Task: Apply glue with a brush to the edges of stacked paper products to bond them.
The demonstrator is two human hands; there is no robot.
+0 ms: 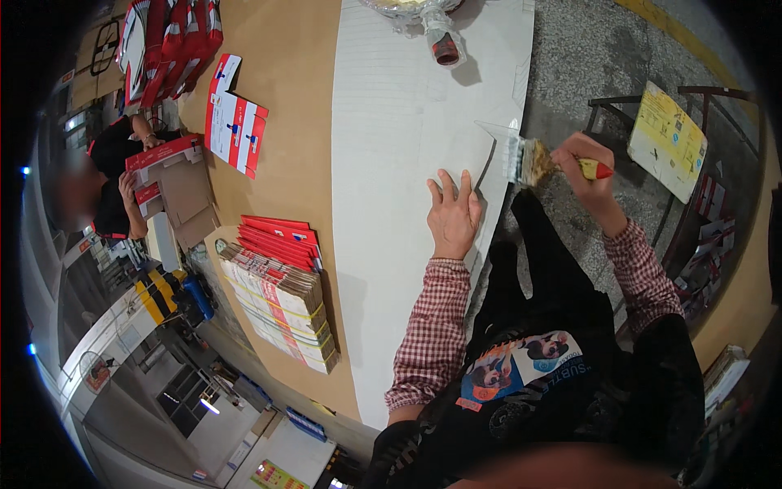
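My right hand (588, 167) is closed round the yellow and red handle of a wide paintbrush (533, 163). The brush points left, its pale bristles over the right edge of a long white sheet (391, 179). A thin, clear triangular piece (495, 130) shows beside the bristles; whether it is joined to them I cannot tell. My left hand (454, 220) rests on the sheet with its fingers apart and nothing in them, left of the brush. At the far end of the sheet sits a plastic-wrapped vessel (407, 6) with a dark red handle-like end (445, 50).
Left of the sheet, a brown tabletop (285, 106) bears a strapped stack of cardboard pieces (277, 301) and a red-and-white folded card (234, 118). Across it, another person's hands hold a red-edged carton (183, 191). A yellow-topped stool (668, 143) stands right.
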